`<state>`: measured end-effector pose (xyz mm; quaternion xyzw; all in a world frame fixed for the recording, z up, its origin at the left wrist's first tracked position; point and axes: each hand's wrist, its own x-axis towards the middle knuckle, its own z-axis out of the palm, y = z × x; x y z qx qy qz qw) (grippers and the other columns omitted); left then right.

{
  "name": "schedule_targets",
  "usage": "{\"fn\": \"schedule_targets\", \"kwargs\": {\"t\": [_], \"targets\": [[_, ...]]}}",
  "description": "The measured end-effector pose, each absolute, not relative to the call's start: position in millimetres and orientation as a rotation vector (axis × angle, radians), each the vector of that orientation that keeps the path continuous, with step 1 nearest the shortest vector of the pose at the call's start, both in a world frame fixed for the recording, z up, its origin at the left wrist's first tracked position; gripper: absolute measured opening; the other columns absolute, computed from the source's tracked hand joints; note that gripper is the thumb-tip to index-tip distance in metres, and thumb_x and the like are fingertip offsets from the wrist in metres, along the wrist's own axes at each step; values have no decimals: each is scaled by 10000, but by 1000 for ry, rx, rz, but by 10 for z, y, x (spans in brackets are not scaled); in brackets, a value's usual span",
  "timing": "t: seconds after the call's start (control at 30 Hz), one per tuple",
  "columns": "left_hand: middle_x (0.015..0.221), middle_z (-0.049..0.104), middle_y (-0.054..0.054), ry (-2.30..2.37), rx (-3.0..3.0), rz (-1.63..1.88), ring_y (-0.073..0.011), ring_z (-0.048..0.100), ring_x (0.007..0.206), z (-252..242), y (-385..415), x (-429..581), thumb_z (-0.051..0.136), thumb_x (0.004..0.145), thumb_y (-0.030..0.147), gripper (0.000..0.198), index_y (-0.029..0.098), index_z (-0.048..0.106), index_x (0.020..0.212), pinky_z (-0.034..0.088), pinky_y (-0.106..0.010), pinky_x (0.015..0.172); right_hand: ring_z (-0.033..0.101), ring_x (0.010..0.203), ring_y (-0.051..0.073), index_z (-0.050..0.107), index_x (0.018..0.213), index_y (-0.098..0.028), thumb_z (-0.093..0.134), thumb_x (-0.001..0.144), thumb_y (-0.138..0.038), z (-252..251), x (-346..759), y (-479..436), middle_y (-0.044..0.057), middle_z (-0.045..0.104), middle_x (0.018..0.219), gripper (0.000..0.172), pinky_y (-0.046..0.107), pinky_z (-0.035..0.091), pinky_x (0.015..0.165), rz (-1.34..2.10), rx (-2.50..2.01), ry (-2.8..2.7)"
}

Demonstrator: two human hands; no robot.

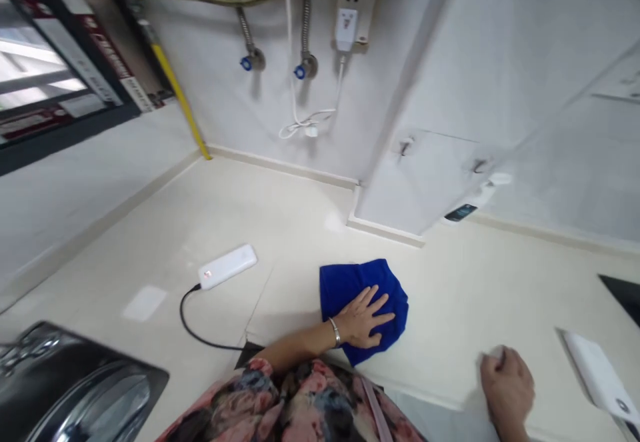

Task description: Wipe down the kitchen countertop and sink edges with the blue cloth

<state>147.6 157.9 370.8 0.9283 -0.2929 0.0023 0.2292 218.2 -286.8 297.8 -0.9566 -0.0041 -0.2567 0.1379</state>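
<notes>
The left hand (361, 319) lies palm down with its fingers spread on the blue cloth (387, 289), pressing rather than pinching it, while the right hand (507, 385) is curled into a loose fist to the lower right of the cloth, well apart from it; blur hides whether anything sits inside that fist. The cloth itself lies on the pale bench (450, 282), just in front of the person's patterned top (300, 409), partly covered by the left hand. The step in hand looks to be working the cloth over the bench surface with the flat palm, and the next move calls, I judge, for even pressure and a slide that carries the whole cloth along without bunching its loose edges. Farther out, to the left of the cloth, is a white power bank (227, 267) with a black cable (200, 337), which a wide sweep could snag. A metal sink (155, 372) is well to the cloth's lower left, and a white device (597, 372) is to its far right, beyond the fist. Beyond the cloth, on the wall, are 2 valves (300, 71) with blue handles and a plug (346, 29) in a socket.
</notes>
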Motion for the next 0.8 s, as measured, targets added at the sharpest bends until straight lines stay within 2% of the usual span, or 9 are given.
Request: {"fn": "schedule_targets", "kwargs": {"t": [0.13,0.23,0.47,0.8], "targets": [[1735,275,-97,-748,2542,27,-381,130,1627,3666,1590,1531,567,995,466,608,297,504,1576,218,-602,1302,563,1316,472,635,1358,-87,438,849,-441,2964,2188,-2785,262,623,1331,651,653,477,1125,-823,-2714,72],[1724,317,-58,-694,2540,36,-344,180,1623,3680,1668,1508,579,998,458,578,320,526,1558,225,-581,1312,572,1303,441,662,1305,-41,414,884,-435,2966,2207,-2766,280,620,1336,627,608,486,1126,-827,-2734,80],[1693,381,-2,-526,2647,67,-291,279,1599,3828,2225,1373,528,1021,375,511,368,551,1531,277,-561,1310,590,1246,373,668,1264,-38,406,897,-357,2994,2257,-2718,263,635,1312,552,554,498,1098,-871,-2753,127],[1709,348,-8,-134,2841,132,-277,226,1618,3817,2586,1884,447,1032,427,517,329,571,1524,186,-511,1342,536,1316,344,632,1312,-42,417,915,-312,2997,2240,-2706,252,592,1387,526,525,454,1153,-799,-2776,171]]}}
